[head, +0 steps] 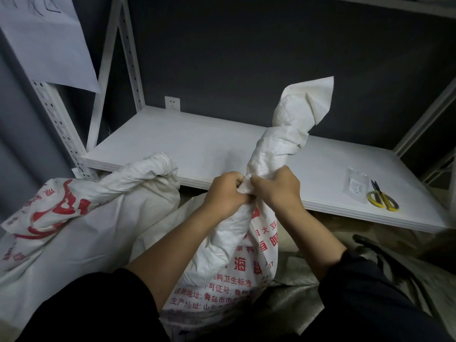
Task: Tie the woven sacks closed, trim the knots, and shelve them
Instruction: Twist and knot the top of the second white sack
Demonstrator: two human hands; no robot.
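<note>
A white woven sack (234, 265) with red print stands in front of me, its mouth twisted into a long neck (283, 134) that rises over the shelf. My left hand (225, 193) and my right hand (277, 187) both grip the base of that neck, knuckles close together. A second white sack (81, 218) with red print lies to the left, its top twisted shut. Yellow-handled scissors (382, 197) lie on the white shelf board (197, 149) at the right.
A small clear packet (356, 187) lies beside the scissors. White slotted rack posts (59, 129) stand at the left, another (424, 117) at the right. A paper sheet (47, 38) hangs at upper left. A wall socket (172, 103) sits behind the shelf.
</note>
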